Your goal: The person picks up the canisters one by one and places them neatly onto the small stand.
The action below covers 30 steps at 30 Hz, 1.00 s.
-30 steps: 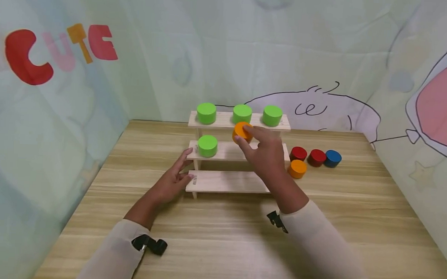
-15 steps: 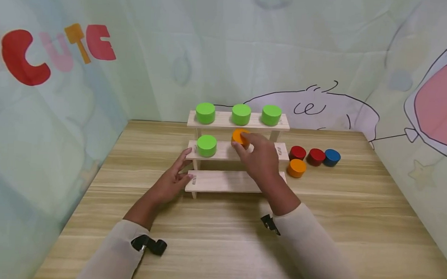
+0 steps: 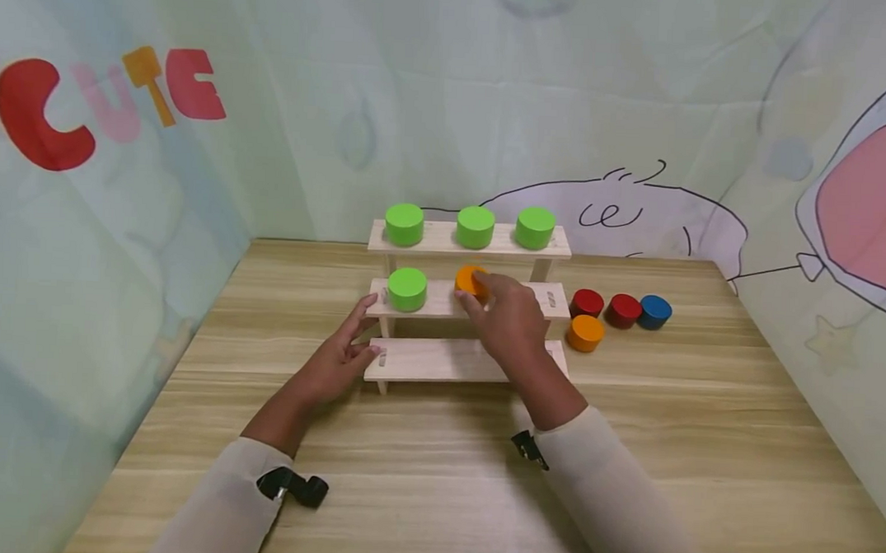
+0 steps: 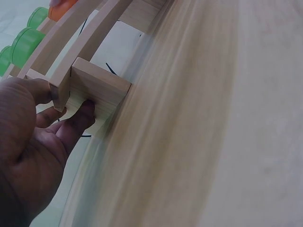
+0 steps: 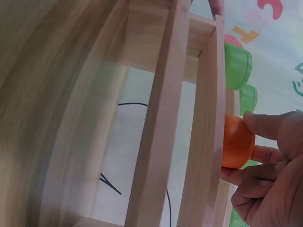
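Currently, counter (image 3: 404, 489): pale wood grain, bounded behind and at both sides by a printed cloth backdrop (image 3: 310, 97).
Backdrop prints: coloured letters (image 3: 45, 115) reading CUTE at left; pink balloon (image 3: 873, 188) at right.
Wooden rack (image 3: 439, 360): three tiers, standing on the counter; three green blocks (image 3: 475, 228) on top, a fourth green block (image 3: 407, 290) on the middle tier.
Orange block (image 3: 467, 281): at the middle tier, right of the fourth green block; pinched by the right hand (image 3: 514, 319). Fully seated or not, cannot tell.
Left hand (image 3: 333, 364): holds the rack's left end, digits bent against it.
Right of rack: two red blocks (image 3: 623, 312), blue block (image 3: 655, 313), second orange block (image 3: 586, 334).
Hidden: right hand covers parts of the orange block and lower two tiers in the head view.
Cut off: orange block by the left wrist view's top edge; sleeves (image 3: 612, 490) by the head view's bottom edge.
Hard to read: the left hand's farther fingertips, dim.
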Tool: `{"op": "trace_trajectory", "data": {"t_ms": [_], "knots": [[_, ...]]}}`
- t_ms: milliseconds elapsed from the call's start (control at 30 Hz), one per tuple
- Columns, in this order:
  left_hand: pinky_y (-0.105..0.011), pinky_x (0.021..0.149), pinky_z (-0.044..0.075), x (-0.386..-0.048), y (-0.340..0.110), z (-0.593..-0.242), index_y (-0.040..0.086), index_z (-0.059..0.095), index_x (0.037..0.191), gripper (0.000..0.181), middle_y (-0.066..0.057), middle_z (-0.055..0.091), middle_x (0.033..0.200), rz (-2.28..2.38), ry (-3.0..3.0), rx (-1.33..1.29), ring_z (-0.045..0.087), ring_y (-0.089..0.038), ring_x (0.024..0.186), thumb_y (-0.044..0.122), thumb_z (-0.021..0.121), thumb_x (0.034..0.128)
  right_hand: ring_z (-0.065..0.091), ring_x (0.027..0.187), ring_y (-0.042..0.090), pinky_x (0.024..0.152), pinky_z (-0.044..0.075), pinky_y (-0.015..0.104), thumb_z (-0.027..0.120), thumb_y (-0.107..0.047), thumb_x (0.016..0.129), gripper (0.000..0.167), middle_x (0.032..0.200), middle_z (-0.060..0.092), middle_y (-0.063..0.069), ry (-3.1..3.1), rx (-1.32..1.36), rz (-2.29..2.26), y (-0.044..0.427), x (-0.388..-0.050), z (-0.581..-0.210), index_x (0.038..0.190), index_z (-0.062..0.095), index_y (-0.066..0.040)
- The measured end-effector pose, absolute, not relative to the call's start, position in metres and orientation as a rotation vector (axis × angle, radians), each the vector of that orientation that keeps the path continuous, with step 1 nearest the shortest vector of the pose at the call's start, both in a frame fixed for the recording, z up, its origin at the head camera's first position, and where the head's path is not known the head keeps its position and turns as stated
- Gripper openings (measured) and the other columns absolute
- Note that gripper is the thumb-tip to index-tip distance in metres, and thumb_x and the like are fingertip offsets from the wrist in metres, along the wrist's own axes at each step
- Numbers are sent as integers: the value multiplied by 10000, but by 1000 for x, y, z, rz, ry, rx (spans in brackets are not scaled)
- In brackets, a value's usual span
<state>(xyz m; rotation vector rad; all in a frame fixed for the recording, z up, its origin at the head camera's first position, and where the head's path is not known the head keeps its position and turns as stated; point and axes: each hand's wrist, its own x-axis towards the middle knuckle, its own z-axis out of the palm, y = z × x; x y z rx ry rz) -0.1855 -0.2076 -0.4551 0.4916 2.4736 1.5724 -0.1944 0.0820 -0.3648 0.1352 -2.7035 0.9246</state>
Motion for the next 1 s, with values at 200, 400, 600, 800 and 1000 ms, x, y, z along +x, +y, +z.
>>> {"op": "trace_trajectory", "data": {"t_ms": [200,400,600,800,1000], "knots": [[-624,1164,522,-186,-208,-456,409,91,1757,844,-302,286,1768,1585,2468,508,552,-566,1454,93,568,1136,723,1325,317,997,645,526,801,-393,1011,495,1409,762,77,-2711,132,893,81,-194,-366,1438,734,-154],[-614,1169,518,-186,-208,-457,388,77,1762,848,-304,280,1770,1580,2470,515,533,-567,1472,87,565,1136,718,1328,319,1003,641,526,800,-402,1010,512,1431,751,78,-2741,114,893,80,-193,-364,1456,722,-163],[-609,1163,523,-185,-207,-455,406,83,1758,859,-296,279,1773,1582,2468,490,536,-569,1467,69,565,1131,754,1094,309,823,644,447,813,-422,996,586,1323,792,87,-2751,121,865,80,-193,-363,1508,678,-171],[-611,1174,511,-185,-207,-455,411,83,1757,858,-288,269,1780,1576,2473,488,525,-558,1484,64,558,1132,595,736,257,569,446,329,838,-482,960,660,882,695,51,-2767,138,818,83,-192,-362,1505,648,-161],[-615,1191,498,-185,-207,-455,391,77,1761,850,-284,255,1786,1578,2473,507,506,-537,1508,56,544,1135,662,795,284,651,558,381,857,-471,946,717,1031,789,121,-2743,172,830,90,-189,-359,1537,634,-131]]}}
